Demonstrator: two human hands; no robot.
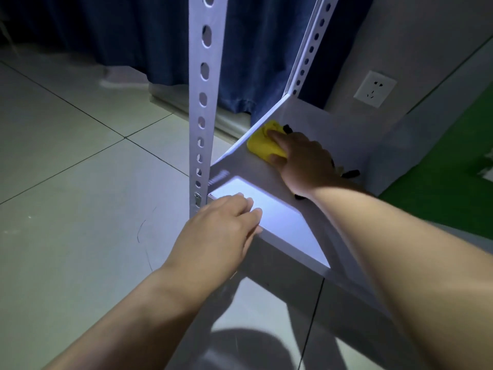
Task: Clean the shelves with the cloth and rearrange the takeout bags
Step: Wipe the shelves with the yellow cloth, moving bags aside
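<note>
Yellow cloth (260,146) at the far left edge of the shelf (333,134), pressed under the right hand (306,161), fingers (277,136) straight; left hand (218,231) flat on the near corner.

Open gap between front post (205,84) and rear post (309,56)

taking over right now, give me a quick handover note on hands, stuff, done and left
Right hand: flat on the yellow cloth, pressing it to the shelf near its far left edge.
Left hand: open, fingers resting on the shelf's front corner by the upright post.
Done: wiping of this shelf is under way; how much is clean cannot be told.
Left: finish the shelves, then rearrange the takeout bags, none in view.
</note>
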